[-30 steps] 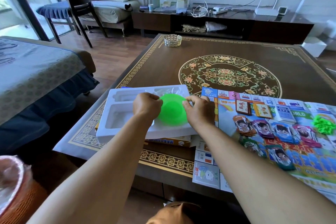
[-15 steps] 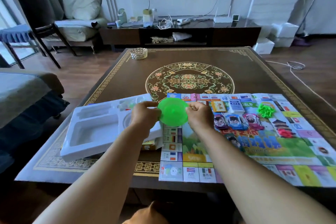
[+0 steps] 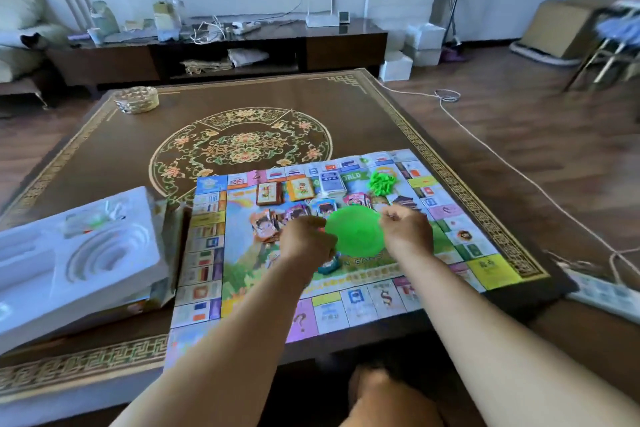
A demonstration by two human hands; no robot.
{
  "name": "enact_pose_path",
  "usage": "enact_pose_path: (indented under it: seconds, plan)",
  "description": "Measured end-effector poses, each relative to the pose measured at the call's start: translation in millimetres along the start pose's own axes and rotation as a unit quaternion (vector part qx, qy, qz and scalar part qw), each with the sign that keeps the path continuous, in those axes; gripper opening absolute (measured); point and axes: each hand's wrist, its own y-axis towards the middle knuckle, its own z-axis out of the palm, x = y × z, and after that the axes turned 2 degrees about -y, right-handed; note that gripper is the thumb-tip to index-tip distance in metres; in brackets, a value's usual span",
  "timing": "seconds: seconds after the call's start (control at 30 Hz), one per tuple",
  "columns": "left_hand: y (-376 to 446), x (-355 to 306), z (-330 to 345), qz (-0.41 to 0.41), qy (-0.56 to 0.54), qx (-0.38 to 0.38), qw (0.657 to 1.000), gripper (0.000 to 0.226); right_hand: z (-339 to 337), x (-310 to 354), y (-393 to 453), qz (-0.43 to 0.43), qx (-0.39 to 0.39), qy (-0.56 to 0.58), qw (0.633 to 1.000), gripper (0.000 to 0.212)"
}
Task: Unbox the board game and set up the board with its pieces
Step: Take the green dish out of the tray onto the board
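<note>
- Green disc (image 3: 354, 234): round, bright translucent green plastic, centre of frame, held above game board (image 3: 346, 288).
- Left hand (image 3: 304, 243) pinches disc's left edge w/ curled fingers; right hand (image 3: 407, 230) pinches right edge likewise.
- Board: colourful, flag squares round border, spread on table (image 3: 138, 135), lower centre.
- Card stacks (image 3: 299, 189) & green piece pile (image 3: 382, 182) on board, just above hands.
- White tray (image 3: 45, 274) at left edge of frame.

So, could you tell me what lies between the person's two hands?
In the head view, a green disc spans between the left hand and right hand, which grip its opposite edges.
</note>
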Motion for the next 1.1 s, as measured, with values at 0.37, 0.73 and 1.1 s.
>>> enact_pose_path:
  seconds: [0.37, 0.73, 1.1]
  plan:
    - [0.8, 0.4, 50.5, 0.023, 0.202, 0.02, 0.979, 0.022, -15.4, -36.2, 28.4, 0.031, 0.006, -0.078, 0.996, 0.037]
    - [-0.6, -3.9, 44.9, 0.066, 0.217, 0.007, 0.974, 0.032, -8.6, -21.1, 17.2, -0.018, -0.014, -0.113, 0.993, 0.024]
    - [-12.4, -11.2, -75.1, 0.143, 0.13, -0.139, 0.971, 0.017, 56.6, 82.7, -49.5, -0.179, 0.066, 0.027, 0.981, 0.028]
